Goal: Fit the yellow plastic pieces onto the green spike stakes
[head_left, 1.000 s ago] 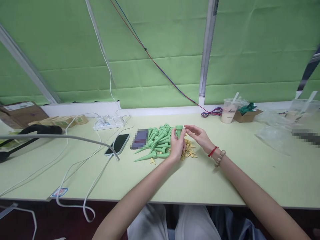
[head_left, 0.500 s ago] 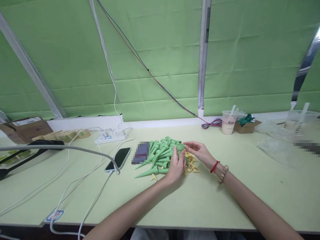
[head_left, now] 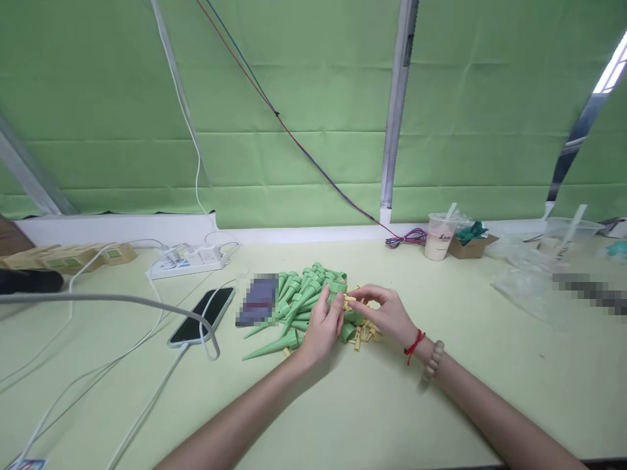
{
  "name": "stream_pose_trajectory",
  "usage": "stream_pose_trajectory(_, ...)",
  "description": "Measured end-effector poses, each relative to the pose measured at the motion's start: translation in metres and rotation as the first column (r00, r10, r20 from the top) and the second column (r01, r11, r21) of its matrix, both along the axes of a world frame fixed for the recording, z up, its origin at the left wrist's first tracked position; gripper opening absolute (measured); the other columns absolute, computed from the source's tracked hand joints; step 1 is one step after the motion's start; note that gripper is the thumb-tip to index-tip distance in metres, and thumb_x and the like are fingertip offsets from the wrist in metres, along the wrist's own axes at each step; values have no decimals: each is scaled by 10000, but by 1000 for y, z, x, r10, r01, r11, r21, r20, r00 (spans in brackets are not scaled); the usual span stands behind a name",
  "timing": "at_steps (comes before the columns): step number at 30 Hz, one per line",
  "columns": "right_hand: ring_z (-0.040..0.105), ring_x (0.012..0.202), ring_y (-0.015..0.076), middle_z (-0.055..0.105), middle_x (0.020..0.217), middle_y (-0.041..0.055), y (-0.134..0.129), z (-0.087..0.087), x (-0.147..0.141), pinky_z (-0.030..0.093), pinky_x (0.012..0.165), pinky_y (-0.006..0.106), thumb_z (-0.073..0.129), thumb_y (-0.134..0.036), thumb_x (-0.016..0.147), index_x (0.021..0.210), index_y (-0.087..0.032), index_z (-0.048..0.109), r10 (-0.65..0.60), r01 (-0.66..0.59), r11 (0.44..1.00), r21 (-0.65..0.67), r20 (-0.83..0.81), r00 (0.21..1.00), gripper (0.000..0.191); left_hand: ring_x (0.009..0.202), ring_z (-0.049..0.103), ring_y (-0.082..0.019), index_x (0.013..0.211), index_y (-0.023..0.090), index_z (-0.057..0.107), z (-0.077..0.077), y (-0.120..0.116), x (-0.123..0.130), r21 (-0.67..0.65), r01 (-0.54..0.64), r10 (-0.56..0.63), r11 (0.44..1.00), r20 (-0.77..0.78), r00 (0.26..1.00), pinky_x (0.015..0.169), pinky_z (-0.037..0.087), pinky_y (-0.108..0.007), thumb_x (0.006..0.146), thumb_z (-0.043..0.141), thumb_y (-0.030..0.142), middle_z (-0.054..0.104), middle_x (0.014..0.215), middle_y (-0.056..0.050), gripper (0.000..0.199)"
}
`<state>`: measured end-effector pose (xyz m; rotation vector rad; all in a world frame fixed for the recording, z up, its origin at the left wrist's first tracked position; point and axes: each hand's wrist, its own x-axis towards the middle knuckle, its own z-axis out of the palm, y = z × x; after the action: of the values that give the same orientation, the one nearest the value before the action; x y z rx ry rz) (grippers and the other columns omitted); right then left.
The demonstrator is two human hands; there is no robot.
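My left hand [head_left: 323,323] is closed around a green plastic watering spike [head_left: 337,286], its wide round end pointing up. The rest of that spike is hidden by my fingers. Between the thumb and fingertips of my right hand [head_left: 388,312] is a small yellow plastic valve piece [head_left: 349,298], right against the side of the held spike. Whether it sits inside a hole there, I cannot tell. Behind and left of my hands lies a heap of green spikes [head_left: 306,294]. Loose yellow valve pieces [head_left: 361,336] are scattered beneath my right hand.
A blurred-out dark flat item [head_left: 258,300] and a phone [head_left: 203,316] on a cable lie to the left. Farther back is a white power strip [head_left: 189,260]. A drink cup [head_left: 437,238], a small cardboard box [head_left: 471,247] and plastic bags [head_left: 524,287] stand at right.
My right hand has come in against the spike, and a yellow valve piece now shows in its fingertips. My left hand still holds the spike. The whole view has shifted slightly.
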<state>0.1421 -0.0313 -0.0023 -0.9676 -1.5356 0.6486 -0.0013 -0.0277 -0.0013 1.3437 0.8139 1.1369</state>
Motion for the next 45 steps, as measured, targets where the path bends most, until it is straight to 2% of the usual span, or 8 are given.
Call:
stream_pose_trajectory(5,604,743,190,676,791,49,-4,4,3,480,635,323,652,-306,718,745,-231,686,-158,135,960,244,81,984,87,290,235,-56,967,194,420,9,7,-5,-34,-44,47,998,80,996,290,182,-167,783,461,546,341,404,107,399)
stream_pose_trajectory(12,591,659,168,676,768,57,3,0,10,468,600,301,609,-391,737,801,-187,674,-298,296,954,42,97,950,223,294,270,-53,859,188,437,19,15,-15,-20,-133,134,991,177,975,299,197,-164,770,472,560,320,399,102,384)
stream_pose_trajectory(20,594,910,200,656,1003,65,-2,0,1,465,761,335,623,-418,714,938,-209,666,-125,129,991,-44,89,988,309,280,213,-50,781,195,380,13,5,-8,-3,-14,14,1000,129,991,294,165,-172,799,379,595,270,380,105,400)
stream_pose_trajectory(25,614,771,177,672,835,67,-8,1,-8,486,692,312,684,-405,650,878,-161,669,45,-59,979,-194,-75,996,334,286,129,-38,790,204,384,10,0,-3,-12,48,-47,999,97,994,301,95,-178,790,387,603,198,379,114,399)
stream_pose_trajectory(34,544,601,123,599,682,17,-9,-5,-12,431,553,255,722,-375,597,655,-159,561,62,-97,965,-242,-146,987,276,487,288,-42,759,176,429,0,1,3,10,63,-63,998,149,987,438,253,-178,767,482,552,342,618,50,380)
stream_pose_trajectory(39,486,581,119,521,603,-7,-12,-1,-9,389,550,253,649,-264,672,578,-182,479,-102,96,993,63,86,991,211,472,220,-46,670,176,360,-2,1,5,7,63,-63,998,102,993,433,225,-184,769,467,559,235,577,62,410)
stream_pose_trajectory(42,448,585,126,470,574,-16,-12,-1,-4,360,562,261,608,-185,679,555,-195,440,-246,148,914,377,227,942,209,471,186,-40,652,176,329,1,-2,6,-14,61,-59,998,97,994,428,217,-174,765,470,560,208,582,65,424)
stream_pose_trajectory(45,432,576,128,459,573,-16,-11,-2,0,351,559,263,589,-175,682,562,-202,426,-272,132,896,425,288,918,205,469,189,-37,662,174,343,3,-4,7,5,84,-84,996,86,993,426,218,-171,756,481,562,230,587,65,422)
